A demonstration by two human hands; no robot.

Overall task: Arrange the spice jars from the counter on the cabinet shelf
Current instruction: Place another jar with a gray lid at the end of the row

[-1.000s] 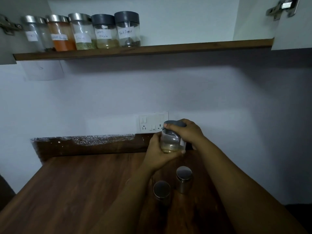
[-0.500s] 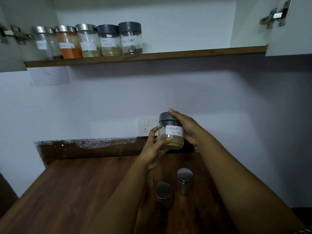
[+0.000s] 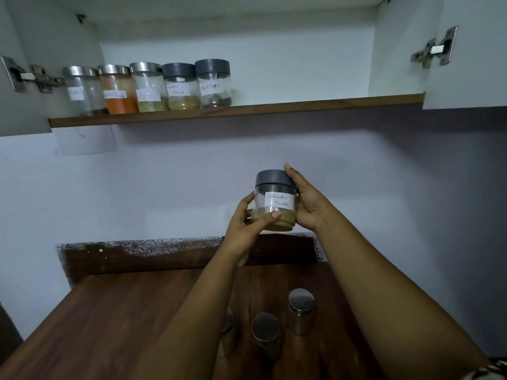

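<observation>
- Both hands hold one jar [image 3: 275, 201] up in the air, in front of the pale wall [image 3: 356, 174], above the counter [image 3: 109, 325] and below the shelf [image 3: 274, 106].
- Left hand [image 3: 247, 229] curls round the lower part of the jar, thumb pressed across the front near its base, the other fingers behind the glass.
- Right hand [image 3: 307, 204] wraps the jar's right side, palm against the glass, fingertips reaching up past the lid's edge.
- That jar is a short, round, clear cylinder with a smooth dark grey lid, a white paper label handwritten "Coriander Powder", and a shallow layer of yellowish-tan powder at the bottom.
- On the shelf, a brown wooden board inside the open white cabinet, five jars [image 3: 148, 87] stand upright, side by side, at the left end: three with shiny metal lids, two with grey lids.
- One of them is about half full of orange powder; the two grey-lidded ones read "Masala" and "Black Pepper".
- On the dark, wood-grain counter, three small tins [image 3: 301, 311] with round polished metal tops stand close together below the arms; the leftmost is mostly hidden behind the left forearm.
- Metal hinges [image 3: 434, 49] sit on the cabinet sides.
</observation>
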